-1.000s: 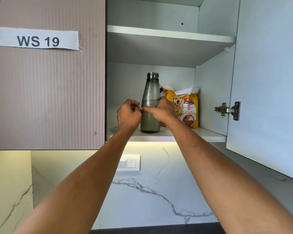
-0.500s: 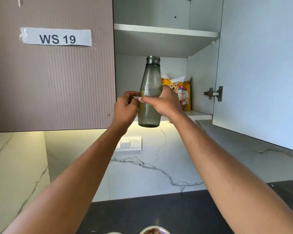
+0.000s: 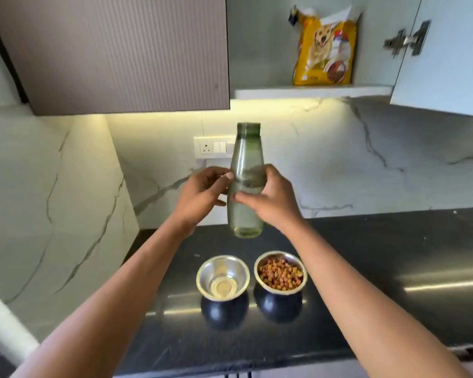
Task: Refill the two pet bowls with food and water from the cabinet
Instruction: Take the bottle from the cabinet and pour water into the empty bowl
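Note:
A tall green-grey capped water bottle (image 3: 245, 214) hangs upright above the black counter. My right hand (image 3: 268, 199) grips its middle. My left hand (image 3: 202, 193) touches its left side with the fingertips, fingers curled. Below stand two steel bowls: the left bowl (image 3: 222, 278) holds a little clear liquid at its bottom, the right bowl (image 3: 280, 272) is full of brown kibble. A yellow pet food bag (image 3: 324, 50) with a dog picture stands upright on the cabinet's lower shelf (image 3: 311, 91).
The cabinet's right door (image 3: 448, 64) hangs open over the counter (image 3: 393, 268), its hinge showing. The left door (image 3: 115, 55) is closed. A switch plate (image 3: 213, 148) sits on the marble backsplash behind the bottle. A marble side wall bounds the counter on the left.
The bottle came off the shelf and down in front of the backsplash, held in both hands. My view tilted down, so the counter and both bowls now show.

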### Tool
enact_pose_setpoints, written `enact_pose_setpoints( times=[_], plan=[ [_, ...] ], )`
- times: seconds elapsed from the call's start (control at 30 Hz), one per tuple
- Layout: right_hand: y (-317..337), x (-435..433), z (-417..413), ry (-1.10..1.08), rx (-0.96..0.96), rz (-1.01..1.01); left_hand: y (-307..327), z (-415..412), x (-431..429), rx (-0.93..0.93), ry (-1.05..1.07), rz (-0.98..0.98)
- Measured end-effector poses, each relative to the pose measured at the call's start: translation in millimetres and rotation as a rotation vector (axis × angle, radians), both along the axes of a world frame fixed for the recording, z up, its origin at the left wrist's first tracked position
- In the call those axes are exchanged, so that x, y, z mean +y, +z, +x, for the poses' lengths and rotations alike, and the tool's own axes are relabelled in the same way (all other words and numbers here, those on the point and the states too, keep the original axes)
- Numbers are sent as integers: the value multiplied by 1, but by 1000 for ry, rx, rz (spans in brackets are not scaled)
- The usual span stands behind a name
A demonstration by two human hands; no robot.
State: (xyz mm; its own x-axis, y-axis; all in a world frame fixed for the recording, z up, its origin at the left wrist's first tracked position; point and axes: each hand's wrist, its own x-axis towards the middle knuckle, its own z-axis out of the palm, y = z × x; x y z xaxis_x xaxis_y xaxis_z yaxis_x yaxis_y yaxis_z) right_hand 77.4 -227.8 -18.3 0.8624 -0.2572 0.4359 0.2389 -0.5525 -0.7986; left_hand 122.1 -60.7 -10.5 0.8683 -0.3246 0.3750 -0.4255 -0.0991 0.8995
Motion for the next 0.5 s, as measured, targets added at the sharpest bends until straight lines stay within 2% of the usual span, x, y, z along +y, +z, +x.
enact_pose_setpoints(
  times=[0.17,0.5],
  plan=[
    [-85,32,-13,22,183,4,-76,-11,35,193,16,98],
    [-193,54,-20,140,440,8,-175,-12,74,393,140,252]
  ],
)
